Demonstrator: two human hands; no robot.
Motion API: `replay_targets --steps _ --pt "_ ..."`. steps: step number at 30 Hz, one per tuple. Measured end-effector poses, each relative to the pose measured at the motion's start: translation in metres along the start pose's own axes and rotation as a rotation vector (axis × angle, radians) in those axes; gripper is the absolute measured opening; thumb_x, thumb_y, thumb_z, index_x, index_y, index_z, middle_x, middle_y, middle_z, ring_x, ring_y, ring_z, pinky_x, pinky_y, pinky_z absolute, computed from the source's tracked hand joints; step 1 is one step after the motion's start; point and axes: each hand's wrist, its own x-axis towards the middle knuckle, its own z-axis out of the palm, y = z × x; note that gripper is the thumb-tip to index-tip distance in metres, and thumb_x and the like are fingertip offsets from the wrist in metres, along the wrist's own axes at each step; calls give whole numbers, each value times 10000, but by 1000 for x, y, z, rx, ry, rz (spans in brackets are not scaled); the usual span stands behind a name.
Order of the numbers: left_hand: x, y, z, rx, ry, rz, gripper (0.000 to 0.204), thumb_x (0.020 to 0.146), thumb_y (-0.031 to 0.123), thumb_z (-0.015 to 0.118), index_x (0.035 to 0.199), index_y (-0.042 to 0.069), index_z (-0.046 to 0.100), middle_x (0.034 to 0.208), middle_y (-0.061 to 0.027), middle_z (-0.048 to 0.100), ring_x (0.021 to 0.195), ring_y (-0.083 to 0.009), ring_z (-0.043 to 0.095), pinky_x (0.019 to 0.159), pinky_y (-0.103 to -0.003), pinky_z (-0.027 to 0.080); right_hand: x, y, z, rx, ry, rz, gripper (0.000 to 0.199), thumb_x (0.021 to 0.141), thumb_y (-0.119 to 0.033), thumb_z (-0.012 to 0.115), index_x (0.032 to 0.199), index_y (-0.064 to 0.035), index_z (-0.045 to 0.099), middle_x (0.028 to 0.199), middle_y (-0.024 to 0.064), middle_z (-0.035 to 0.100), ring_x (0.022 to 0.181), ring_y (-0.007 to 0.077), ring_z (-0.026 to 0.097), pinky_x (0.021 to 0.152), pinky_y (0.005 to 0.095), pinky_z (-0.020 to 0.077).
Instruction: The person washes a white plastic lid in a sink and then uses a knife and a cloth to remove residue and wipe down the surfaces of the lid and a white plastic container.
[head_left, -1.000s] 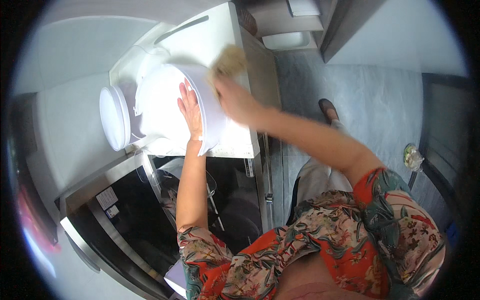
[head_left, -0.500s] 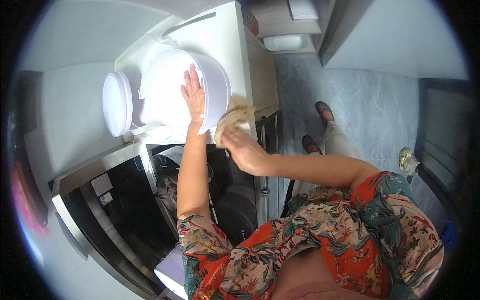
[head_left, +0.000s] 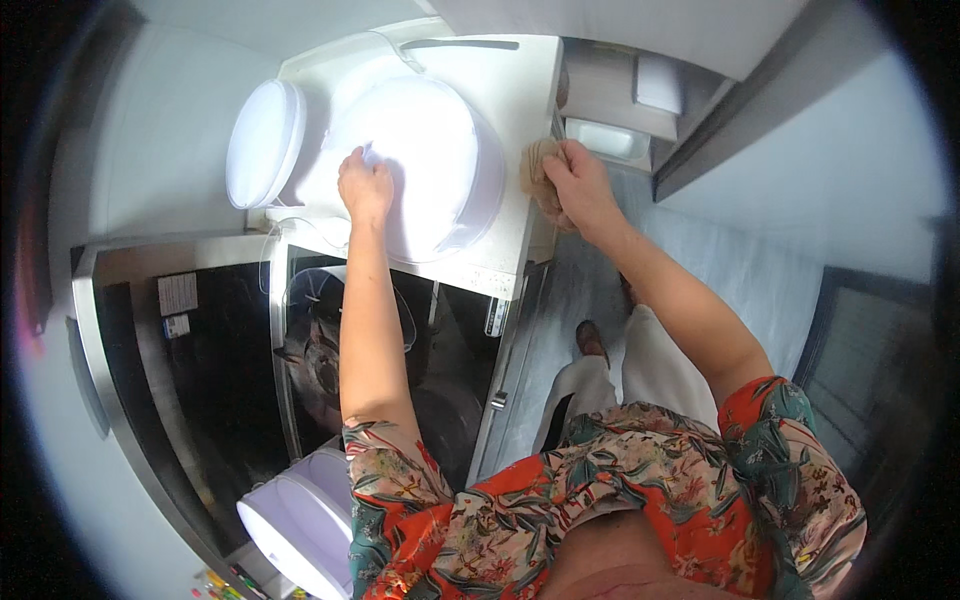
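A large round white plastic bucket (head_left: pixel 430 130) sits on the white countertop, so bright with glare that its inner detail is washed out. My left hand (head_left: pixel 365 188) is closed at the bucket's left edge, its fingers pinching the rim. Off the counter's right edge, my right hand (head_left: pixel 585 190) grips a crumpled beige cloth (head_left: pixel 540 175), apart from the bucket. The cloth hangs beside the counter's side. To the left of the bucket stands a smaller white tub with a round lid (head_left: pixel 262 145).
Below the counter (head_left: pixel 530 80) is a dark-fronted cabinet (head_left: pixel 200 380) with metal frames. Another white bucket (head_left: pixel 300 520) lies at the lower left. A shallow white tray (head_left: pixel 607 140) rests on a shelf past the counter. Grey flooring (head_left: pixel 690 260) lies to the right.
My left hand has come out of the bucket to its left rim, and the bucket has turned. My right hand has carried the cloth from the bucket's outer side past the counter's right edge.
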Motion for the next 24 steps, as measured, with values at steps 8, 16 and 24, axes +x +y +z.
replay_targets --steps 8,16,24 --pt "32 -30 2 -325 -267 -327 432 652 213 629 1004 -34 590 949 -179 611 879 -265 588 781 -309 441 13 -6 19 32 -167 -20 203 844 -168 479 924 17 504 799 39 517 716 91 462 632 233 399" --pt "15 -33 -14 -586 -396 -498 433 632 149 675 984 -85 578 959 -172 597 858 -258 573 755 -306 442 -3 8 11 151 -145 1 249 830 -161 481 990 29 509 794 60 543 684 115 498 621 240 417" --pt "-10 -21 -28 -858 -310 -510 485 676 170 717 1054 -82 546 1028 -166 579 928 -240 556 829 -295 432 -13 6 8 457 -293 158 175 853 -159 502 950 -16 530 833 10 535 724 73 486 636 214 411"
